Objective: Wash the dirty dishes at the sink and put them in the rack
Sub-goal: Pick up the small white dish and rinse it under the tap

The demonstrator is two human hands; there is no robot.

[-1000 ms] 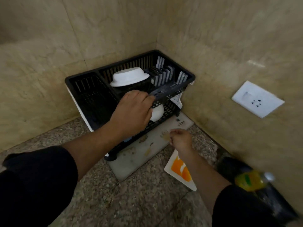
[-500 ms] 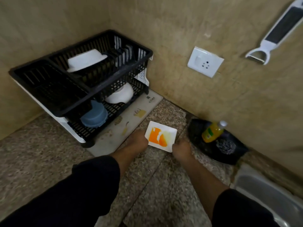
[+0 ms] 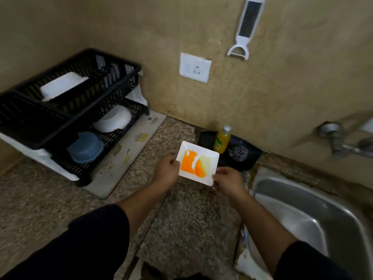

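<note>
Your left hand [image 3: 166,171] pinches the left edge of the white square plate [image 3: 198,162], thumb on top, fingers curled under it. Your right hand [image 3: 227,181] pinches the near right corner the same way. The fingers beneath the plate are hidden, so you can't tell how far they reach.

The plate is off the granite counter [image 3: 187,215], tilted slightly, between the rack [image 3: 113,87] and the sink [image 3: 292,199], just in front of the black tray [image 3: 250,158]. It is smeared orange and pale yellow.

On the rack's lower tier sit a blue bowl [image 3: 85,147] and a white bowl [image 3: 114,119]. The white dish [image 3: 60,85] on the upper tier is blurred and its shape is unclear. The rack's left end is cut off.

A yellow soap bottle [image 3: 222,140] stands on the tray beside a scrubber [image 3: 238,153] that is hard to make out. The tap [image 3: 343,144] and the sink run out of frame on the right. Dark sleeves cover both of your upper arms.
</note>
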